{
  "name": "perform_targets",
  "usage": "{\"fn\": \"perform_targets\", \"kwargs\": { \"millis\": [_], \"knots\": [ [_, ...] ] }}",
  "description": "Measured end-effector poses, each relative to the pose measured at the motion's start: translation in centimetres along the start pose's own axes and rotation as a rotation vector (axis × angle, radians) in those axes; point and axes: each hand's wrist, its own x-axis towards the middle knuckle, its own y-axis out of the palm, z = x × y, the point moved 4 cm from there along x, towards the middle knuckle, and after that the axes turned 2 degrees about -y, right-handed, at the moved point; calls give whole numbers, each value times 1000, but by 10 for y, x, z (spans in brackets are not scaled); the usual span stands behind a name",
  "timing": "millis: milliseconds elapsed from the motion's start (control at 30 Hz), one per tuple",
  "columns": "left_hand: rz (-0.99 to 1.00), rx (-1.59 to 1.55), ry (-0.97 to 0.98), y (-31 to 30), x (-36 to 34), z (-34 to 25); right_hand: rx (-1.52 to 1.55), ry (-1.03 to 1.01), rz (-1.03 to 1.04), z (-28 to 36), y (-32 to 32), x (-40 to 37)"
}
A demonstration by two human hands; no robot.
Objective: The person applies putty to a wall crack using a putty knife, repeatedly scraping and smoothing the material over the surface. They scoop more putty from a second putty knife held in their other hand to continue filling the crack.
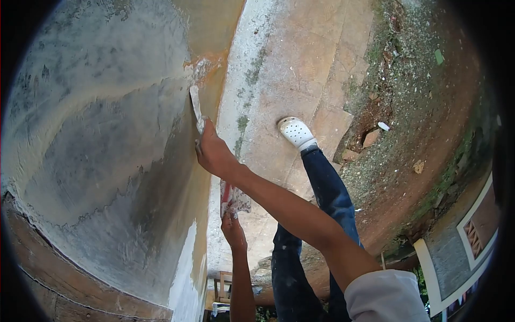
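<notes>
My right hand (215, 153) is closed around a putty knife (195, 101), whose blade rests close along the wall (107, 123). Below it, my left hand (233, 232) grips a red-handled trowel (227, 192) smeared with whitish plaster; its flat plate is partly hidden behind my right forearm. Grey, patchy plaster covers much of the wall beside the knife, with a tan band near the ground. Right above the blade tip lies a rough, orange-stained spot (206, 67) with crumbly white material.
A paved walkway (300, 64) runs along the wall's foot, where my foot in a white clog (296, 132) stands. Beyond it are gravel, dirt and broken bricks (370, 138). A wooden chair (222, 287) stands low in view, and a building (461, 257) at lower right.
</notes>
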Motion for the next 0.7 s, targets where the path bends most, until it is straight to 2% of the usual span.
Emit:
{"fn": "perform_targets", "kwargs": {
  "millis": [33,100,133,200,233,267,333,367,467,500,567,600,667,700],
  "knots": [
    [-44,43,-42,-13,-3,11,5,4,-1,-1,1,-3],
    [-81,137,-91,-34,-12,15,-10,323,265,-14,5,-13],
    [-117,222,-137,-42,-16,18,-11,325,262,-17,-5,-14],
    [-136,219,-135,-54,-20,26,85,425,39,-24,-34,-9],
    [-122,218,-110,-60,-21,32,256,332,-174,-22,-42,-5],
    [-109,218,-88,-64,-23,37,255,335,-170,-15,-45,1],
    [-126,260,-115,-70,-28,38,108,71,-251,14,-62,11],
    [-129,258,-141,-70,-27,41,-32,-84,-217,10,-50,13],
    [-105,297,-176,-65,-27,36,-179,264,111,-29,-14,1],
    [-83,353,-187,-64,-27,30,-182,262,107,-27,-21,2],
    [-124,268,-180,-56,-29,18,64,351,15,-21,-39,2],
    [-166,190,-182,-57,-31,14,71,355,17,-7,-40,4],
    [-143,151,-167,-63,-31,24,463,141,-275,17,-49,11],
    [-135,178,-193,-65,-32,27,359,96,-188,16,-39,17]
  ]
}}
